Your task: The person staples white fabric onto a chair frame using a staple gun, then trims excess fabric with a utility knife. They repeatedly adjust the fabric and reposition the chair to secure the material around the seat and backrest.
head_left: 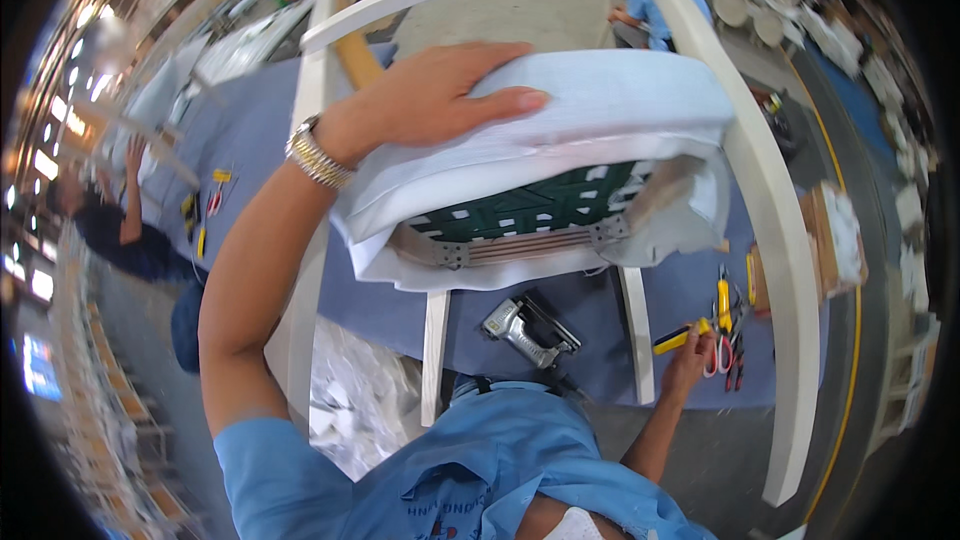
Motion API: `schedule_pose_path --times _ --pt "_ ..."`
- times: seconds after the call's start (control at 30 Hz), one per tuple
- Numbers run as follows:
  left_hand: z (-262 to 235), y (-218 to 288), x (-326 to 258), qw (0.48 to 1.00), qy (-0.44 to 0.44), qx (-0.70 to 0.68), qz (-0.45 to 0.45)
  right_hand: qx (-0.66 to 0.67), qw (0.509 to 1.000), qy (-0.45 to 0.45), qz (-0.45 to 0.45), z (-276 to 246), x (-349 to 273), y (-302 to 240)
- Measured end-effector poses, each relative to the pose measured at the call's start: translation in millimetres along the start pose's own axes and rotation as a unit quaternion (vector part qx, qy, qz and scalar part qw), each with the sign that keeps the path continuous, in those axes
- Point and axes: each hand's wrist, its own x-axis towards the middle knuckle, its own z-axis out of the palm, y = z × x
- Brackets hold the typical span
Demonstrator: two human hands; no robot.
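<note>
A white-framed chair (786, 260) stands before me, its seat (630, 90) wrapped in white fabric. The seat is tilted so that part of its underside shows, with green webbing (530, 202) and wooden rails inside loose fabric edges. My left hand (440, 95) lies on top of the seat's fabric, fingers stretched out and grasping nothing. Low on the right, past a chair leg, my right hand (692, 352) is closed on a yellow-and-black utility knife (672, 341). Close to that hand lie red-handled scissors (722, 358) and a yellow-handled tool (723, 292).
A silver staple gun (530, 332) lies on the blue-grey table cover (470, 315) below the seat. Clear plastic wrap (360, 390) bunches at lower left. A cardboard box (835, 240) stands at right. Co-workers (125, 220) are at left and beyond the chair; more tools lie at left.
</note>
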Motion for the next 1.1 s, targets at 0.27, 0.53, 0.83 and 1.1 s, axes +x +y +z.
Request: schedule_pose_path --times 0.27,0.53,0.83,1.1 --pt "-4.9 21.4 8.0 0.992 -0.118 0.0 -0.043 0.185 0.918 -0.315 0.152 107.9 -111.1 -63.6" --pt "1.6 38.1 6.2 0.989 -0.102 0.083 -0.064 -0.02 0.9 -0.288 -0.327 195.4 -52.8 -144.4" --pt "8.7 37.1 3.9 0.991 -0.062 0.115 -0.039 -0.033 0.912 -0.168 -0.373 226.6 -62.2 -129.2" --pt "10.3 33.6 2.9 0.993 -0.05 0.101 -0.035 -0.084 0.911 -0.136 -0.381 222.6 -72.1 -135.4"
